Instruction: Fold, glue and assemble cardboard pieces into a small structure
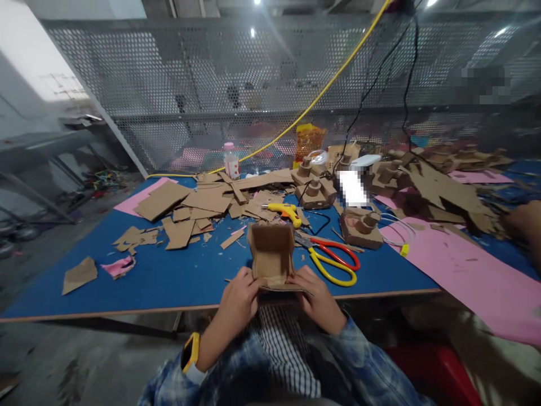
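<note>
At the far left of the blue desk point(177, 276) a loose cardboard scrap point(79, 274) lies near the edge, with a crumpled pink paper scrap point(118, 266) just to its right. Behind them a spread of cut cardboard pieces point(198, 206) covers the desk, partly over a pink sheet point(137, 197), and a small plastic bottle point(231, 160) with a pink cap stands upright at the back.

At the near edge, the left hand point(237, 299), a yellow watch point(190, 351) on its wrist, closes its fingers on the lower left corner of a small open cardboard box point(271, 255). The box stands tilted up on the desk's near edge, its open side toward the camera, between the two hands. The right hand point(316, 296) pinches the box's lower right corner, thumb on top of the bottom flap.

Just behind the box lies a yellow glue gun point(284, 211), its black cord running back. To the right of the box, yellow-and-red scissors point(333, 262) lie flat, blades toward the box. Further right sit several small cardboard models point(361, 228) with round knobs on top, then a large pink paper sheet point(465, 270) hanging over the desk edge. A heap of cardboard offcuts point(443, 186) fills the far right, and another person's hand point(526, 223) shows at the right border.
</note>
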Available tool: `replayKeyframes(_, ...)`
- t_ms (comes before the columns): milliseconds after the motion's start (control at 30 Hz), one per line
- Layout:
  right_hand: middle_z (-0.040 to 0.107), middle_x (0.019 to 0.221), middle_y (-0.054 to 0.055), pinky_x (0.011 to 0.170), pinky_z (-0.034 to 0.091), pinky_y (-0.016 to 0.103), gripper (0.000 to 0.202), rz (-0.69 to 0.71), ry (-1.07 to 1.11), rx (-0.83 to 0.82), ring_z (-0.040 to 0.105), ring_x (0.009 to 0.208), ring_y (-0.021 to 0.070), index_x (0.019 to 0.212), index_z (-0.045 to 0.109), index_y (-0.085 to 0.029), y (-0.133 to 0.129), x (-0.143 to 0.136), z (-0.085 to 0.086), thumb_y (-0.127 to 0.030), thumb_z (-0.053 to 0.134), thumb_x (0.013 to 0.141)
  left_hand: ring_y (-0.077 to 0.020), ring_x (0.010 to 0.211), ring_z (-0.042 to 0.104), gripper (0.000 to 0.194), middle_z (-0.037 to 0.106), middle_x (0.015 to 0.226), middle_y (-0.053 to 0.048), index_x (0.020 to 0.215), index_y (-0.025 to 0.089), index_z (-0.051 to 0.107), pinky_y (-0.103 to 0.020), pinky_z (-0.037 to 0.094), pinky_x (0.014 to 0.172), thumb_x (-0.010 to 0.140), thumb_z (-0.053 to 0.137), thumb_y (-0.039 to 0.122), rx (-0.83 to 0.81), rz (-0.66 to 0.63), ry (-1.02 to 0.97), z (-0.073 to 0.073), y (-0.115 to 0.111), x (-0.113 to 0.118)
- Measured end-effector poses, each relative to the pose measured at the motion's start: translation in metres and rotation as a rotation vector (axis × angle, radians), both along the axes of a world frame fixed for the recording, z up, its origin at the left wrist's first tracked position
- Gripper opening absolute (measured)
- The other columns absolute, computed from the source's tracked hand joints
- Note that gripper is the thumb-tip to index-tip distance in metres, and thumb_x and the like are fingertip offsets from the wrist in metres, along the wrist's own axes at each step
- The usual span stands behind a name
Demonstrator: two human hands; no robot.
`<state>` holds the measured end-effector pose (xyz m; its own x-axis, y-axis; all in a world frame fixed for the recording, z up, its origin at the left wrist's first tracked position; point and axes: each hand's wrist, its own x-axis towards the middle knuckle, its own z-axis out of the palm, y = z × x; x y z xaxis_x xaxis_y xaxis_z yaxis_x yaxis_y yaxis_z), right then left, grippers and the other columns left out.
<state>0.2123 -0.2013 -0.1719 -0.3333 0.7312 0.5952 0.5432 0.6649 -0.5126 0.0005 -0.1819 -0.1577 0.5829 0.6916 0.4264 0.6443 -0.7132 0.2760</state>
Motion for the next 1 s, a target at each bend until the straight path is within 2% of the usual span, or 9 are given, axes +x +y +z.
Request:
replayKeyframes(133, 0.056, 0.071, 0.003, 0.063, 0.041, 0.029, 0.015, 0.000, -0.016, -0.002, 0.048, 0.069, 0.0163, 0.082, 0.056, -0.018, 0.005, -0.001, 0.001, -0.009, 0.045, 0.088, -0.0226, 0.082, 0.050, 0.016, 0.060, 0.081, -0.008, 0.079, 0.015, 0.063, -0.033, 0.046, 0.067, 0.081, 0.049, 0.009, -0.074, 0.083, -0.046, -0.006, 0.002, 0.003)
replayKeyframes(200, 0.054, 0.069, 0.002, 0.063, 0.040, 0.029, 0.016, 0.001, -0.023, 0.001, 0.047, 0.067, 0.0156, 0.079, 0.055, -0.018, 0.006, 0.000, 0.002, -0.009, 0.044, 0.088, -0.0217, 0.081, 0.051, 0.018, 0.061, 0.080, -0.008, 0.077, 0.016, 0.063, -0.033, 0.046, 0.068, 0.081, 0.047, 0.009, -0.107, 0.062, -0.071, -0.008, 0.004, 0.003)
replayKeyframes(300, 0.051, 0.068, 0.002, 0.063, 0.040, 0.029, 0.017, 0.004, -0.047, 0.020, 0.046, 0.067, 0.0161, 0.081, 0.056, -0.018, 0.000, 0.001, 0.003, -0.010, 0.042, 0.089, -0.0195, 0.077, 0.051, 0.025, 0.062, 0.079, -0.007, 0.078, 0.017, 0.065, -0.033, 0.046, 0.070, 0.079, 0.044, 0.005, -0.072, 0.006, -0.088, -0.007, 0.003, -0.001)
replayKeyframes(467, 0.055, 0.081, 0.007, 0.064, 0.044, 0.032, 0.013, -0.011, -0.126, -0.019, 0.048, 0.077, 0.0196, 0.095, 0.059, -0.017, -0.012, 0.003, 0.002, -0.018, 0.048, 0.088, -0.0216, 0.083, 0.053, 0.027, 0.064, 0.085, -0.009, 0.097, 0.018, 0.066, -0.035, 0.050, 0.069, 0.081, 0.046, 0.010, -0.008, -0.054, -0.014, 0.000, -0.003, -0.006)
replayKeyframes(633, 0.060, 0.102, 0.012, 0.082, 0.049, 0.043, 0.027, -0.051, -0.166, -0.027, 0.052, 0.096, 0.0248, 0.110, 0.058, -0.019, -0.004, 0.001, 0.002, -0.012, 0.047, 0.085, -0.0205, 0.102, 0.058, 0.044, 0.066, 0.107, -0.009, 0.113, 0.018, 0.060, -0.036, 0.052, 0.088, 0.077, 0.040, 0.000, -0.040, -0.158, -0.082, -0.001, 0.001, -0.003)
replayKeyframes(733, 0.062, 0.104, 0.012, 0.088, 0.049, 0.044, 0.031, -0.011, -0.109, -0.065, 0.054, 0.103, 0.0248, 0.112, 0.056, -0.018, 0.003, 0.001, 0.000, -0.010, 0.045, 0.084, -0.0193, 0.104, 0.059, 0.045, 0.065, 0.111, -0.009, 0.114, 0.017, 0.057, -0.034, 0.051, 0.090, 0.078, 0.038, 0.000, -0.155, -0.141, -0.101, -0.001, 0.004, -0.001)
replayKeyframes(800, 0.063, 0.099, 0.011, 0.084, 0.050, 0.043, 0.028, -0.009, -0.071, -0.115, 0.055, 0.097, 0.0241, 0.109, 0.056, -0.018, 0.007, 0.001, 0.000, -0.011, 0.046, 0.084, -0.0200, 0.102, 0.058, 0.041, 0.066, 0.109, -0.008, 0.112, 0.017, 0.058, -0.035, 0.051, 0.089, 0.080, 0.038, 0.002, -0.212, -0.101, -0.094, 0.002, 0.007, 0.000)
replayKeyframes(900, 0.064, 0.093, 0.009, 0.080, 0.050, 0.042, 0.025, -0.011, -0.050, -0.173, 0.055, 0.091, 0.0234, 0.102, 0.057, -0.018, 0.009, 0.001, 0.002, -0.008, 0.044, 0.083, -0.0223, 0.099, 0.055, 0.034, 0.065, 0.102, -0.008, 0.105, 0.016, 0.060, -0.036, 0.052, 0.084, 0.082, 0.039, 0.004, -0.246, -0.018, -0.061, 0.008, 0.012, 0.000)
replayKeyframes(1000, 0.064, 0.094, 0.009, 0.081, 0.049, 0.040, 0.027, 0.017, -0.004, -0.187, 0.056, 0.093, 0.0222, 0.101, 0.056, -0.019, 0.006, 0.004, 0.007, -0.006, 0.040, 0.085, -0.0217, 0.093, 0.056, 0.030, 0.065, 0.096, -0.008, 0.098, 0.016, 0.061, -0.035, 0.051, 0.081, 0.082, 0.039, 0.003, -0.254, -0.031, -0.055, 0.008, 0.015, -0.001)
